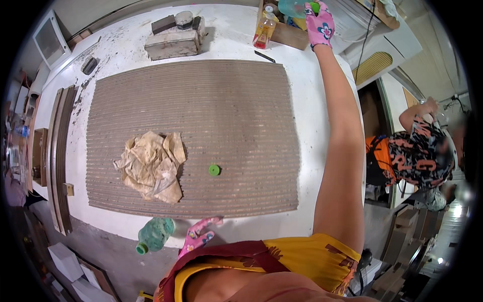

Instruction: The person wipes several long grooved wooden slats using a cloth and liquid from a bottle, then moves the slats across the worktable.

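Note:
My right hand (pixel 321 26), in a pink floral glove, is stretched to the far right. Its fingers close round the green-capped neck of a teal bottle (pixel 293 7), partly cut off by the picture's top. Near the front edge, my left hand (pixel 197 235) wears a matching glove; its visible fingers are apart and hold nothing. Just left of it is a green clear plastic bottle (pixel 157 233), its uncapped-looking neck toward the lower left. A brown ribbed panel (pixel 236 110) covers much of the white table. On it lie a crumpled beige cloth (pixel 153 163) and a green cap (pixel 214 170).
Stacked blocks (pixel 173 44) and a small dark block (pixel 89 65) sit toward the back left. A bottle of red-yellow liquid (pixel 264 31) stands beside a cardboard box (pixel 289 36). Long strips (pixel 59 156) lie along the left edge. Another person (pixel 420 151) is at the right.

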Tool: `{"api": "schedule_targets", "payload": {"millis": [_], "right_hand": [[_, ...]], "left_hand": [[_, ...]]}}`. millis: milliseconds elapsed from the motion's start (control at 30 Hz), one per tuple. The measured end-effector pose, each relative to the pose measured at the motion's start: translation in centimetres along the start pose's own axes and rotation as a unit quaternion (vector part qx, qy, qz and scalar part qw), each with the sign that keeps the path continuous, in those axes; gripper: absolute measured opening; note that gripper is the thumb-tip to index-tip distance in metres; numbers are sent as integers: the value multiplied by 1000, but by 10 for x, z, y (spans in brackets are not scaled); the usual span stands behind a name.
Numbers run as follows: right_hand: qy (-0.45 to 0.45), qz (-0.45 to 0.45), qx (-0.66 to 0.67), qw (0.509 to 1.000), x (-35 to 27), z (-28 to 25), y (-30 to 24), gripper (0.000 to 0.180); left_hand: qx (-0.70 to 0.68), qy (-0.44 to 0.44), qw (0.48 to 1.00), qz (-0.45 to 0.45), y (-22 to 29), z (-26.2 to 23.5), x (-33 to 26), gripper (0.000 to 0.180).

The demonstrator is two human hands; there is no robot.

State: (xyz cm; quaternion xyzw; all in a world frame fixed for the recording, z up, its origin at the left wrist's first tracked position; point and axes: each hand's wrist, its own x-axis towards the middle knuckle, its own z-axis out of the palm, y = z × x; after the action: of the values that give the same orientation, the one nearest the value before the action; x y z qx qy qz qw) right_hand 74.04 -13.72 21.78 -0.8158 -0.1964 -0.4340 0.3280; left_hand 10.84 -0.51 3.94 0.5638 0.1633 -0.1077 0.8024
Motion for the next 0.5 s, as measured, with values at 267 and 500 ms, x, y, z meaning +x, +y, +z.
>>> {"api": "schedule_targets", "payload": {"millis": [267,500], "right_hand": [[-78,75,-84,991,19,84,35,26],[-90,-58,-229,968,15,77,-1,32]], "left_hand": [[-59,73,992,-85,-2,-19,-12,54],[-83,140,978,-130,12,-39,-48,53]]}}
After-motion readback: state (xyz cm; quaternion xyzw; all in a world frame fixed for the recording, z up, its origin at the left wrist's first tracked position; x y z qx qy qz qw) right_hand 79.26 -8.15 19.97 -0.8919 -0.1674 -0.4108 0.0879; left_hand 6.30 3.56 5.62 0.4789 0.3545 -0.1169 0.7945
